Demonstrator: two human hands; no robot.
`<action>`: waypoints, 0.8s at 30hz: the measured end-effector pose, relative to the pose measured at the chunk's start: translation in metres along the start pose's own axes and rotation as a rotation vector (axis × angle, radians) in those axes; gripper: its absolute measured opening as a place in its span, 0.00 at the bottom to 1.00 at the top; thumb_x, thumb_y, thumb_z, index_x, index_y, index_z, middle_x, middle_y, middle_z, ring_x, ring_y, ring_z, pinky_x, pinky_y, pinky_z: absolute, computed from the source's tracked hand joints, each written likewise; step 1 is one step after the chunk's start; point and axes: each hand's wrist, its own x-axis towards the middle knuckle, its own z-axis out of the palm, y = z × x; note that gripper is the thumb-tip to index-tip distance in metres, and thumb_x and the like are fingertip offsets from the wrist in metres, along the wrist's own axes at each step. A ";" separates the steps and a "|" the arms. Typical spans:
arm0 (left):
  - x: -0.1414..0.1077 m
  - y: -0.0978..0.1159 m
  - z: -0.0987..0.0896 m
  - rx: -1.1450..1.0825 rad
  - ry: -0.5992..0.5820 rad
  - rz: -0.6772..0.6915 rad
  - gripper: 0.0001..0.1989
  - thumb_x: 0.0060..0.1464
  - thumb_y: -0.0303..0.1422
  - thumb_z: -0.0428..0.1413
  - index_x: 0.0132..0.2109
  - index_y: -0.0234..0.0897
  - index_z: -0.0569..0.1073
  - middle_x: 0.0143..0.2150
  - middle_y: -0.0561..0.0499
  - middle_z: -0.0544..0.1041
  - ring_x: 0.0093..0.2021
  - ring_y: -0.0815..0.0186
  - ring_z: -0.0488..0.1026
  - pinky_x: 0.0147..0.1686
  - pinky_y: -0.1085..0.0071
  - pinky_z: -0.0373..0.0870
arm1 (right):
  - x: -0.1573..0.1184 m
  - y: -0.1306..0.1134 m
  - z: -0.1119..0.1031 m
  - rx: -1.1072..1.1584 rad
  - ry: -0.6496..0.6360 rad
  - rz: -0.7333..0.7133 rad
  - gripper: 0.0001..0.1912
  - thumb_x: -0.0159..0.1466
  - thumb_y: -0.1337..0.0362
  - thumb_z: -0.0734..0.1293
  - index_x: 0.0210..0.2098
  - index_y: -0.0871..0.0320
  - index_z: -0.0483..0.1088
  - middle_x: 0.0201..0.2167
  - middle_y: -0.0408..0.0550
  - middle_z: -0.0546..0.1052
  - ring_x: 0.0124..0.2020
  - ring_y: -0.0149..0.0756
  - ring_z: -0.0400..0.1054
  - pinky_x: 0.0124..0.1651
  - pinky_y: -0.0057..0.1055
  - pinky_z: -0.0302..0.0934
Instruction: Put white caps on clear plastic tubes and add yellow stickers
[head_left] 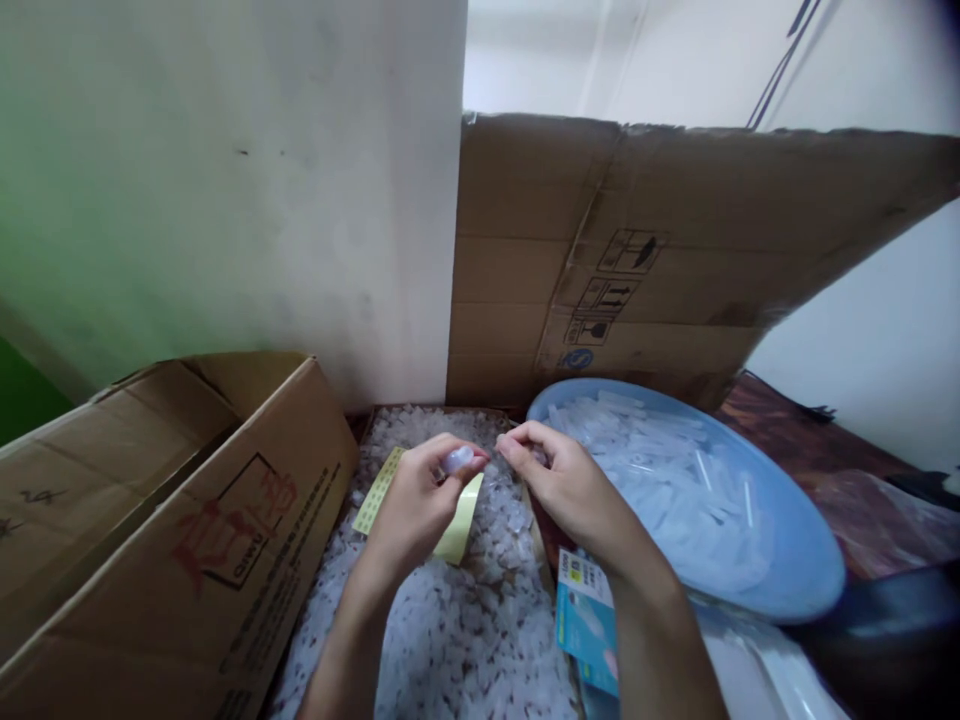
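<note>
My left hand point(431, 490) is closed around a small translucent plastic piece point(456, 458) with a rounded end. Close to its right, my right hand point(551, 465) is pinched at thumb and forefinger; whatever those fingertips hold is too small to make out. A slight gap separates the two hands. Under my left hand lies a pale yellow sticker sheet point(381, 490), printed with rows of small dark marks and partly covered by the hand. Below both hands spreads a heap of small whitish, translucent plastic pieces point(465, 630) in a shallow carton.
A blue basin point(814, 560) on the right holds many clear plastic strips. An open cardboard box point(262, 520) stands at the left. A large cardboard sheet point(690, 270) leans upright behind, beside a white wall point(300, 200). A blue printed packet point(585, 615) lies by my right forearm.
</note>
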 end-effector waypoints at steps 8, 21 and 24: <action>-0.004 0.010 -0.005 -0.183 0.095 0.081 0.12 0.64 0.40 0.60 0.41 0.36 0.81 0.37 0.50 0.78 0.40 0.64 0.73 0.41 0.72 0.66 | -0.004 -0.013 0.005 0.279 -0.173 -0.018 0.14 0.66 0.52 0.71 0.35 0.58 0.75 0.29 0.45 0.74 0.30 0.33 0.64 0.30 0.28 0.55; -0.006 0.016 0.001 0.030 0.108 0.215 0.17 0.71 0.40 0.49 0.63 0.44 0.70 0.57 0.46 0.74 0.55 0.62 0.71 0.50 0.68 0.69 | -0.007 -0.017 0.006 0.637 0.038 -0.006 0.13 0.64 0.56 0.72 0.40 0.57 0.67 0.30 0.44 0.77 0.22 0.27 0.52 0.26 0.26 0.46; -0.006 0.016 0.002 0.149 0.118 0.255 0.14 0.72 0.38 0.48 0.57 0.38 0.70 0.50 0.46 0.76 0.48 0.63 0.73 0.49 0.67 0.69 | -0.006 -0.016 0.008 0.653 0.062 -0.080 0.14 0.64 0.55 0.74 0.36 0.57 0.69 0.29 0.43 0.75 0.26 0.28 0.61 0.29 0.26 0.54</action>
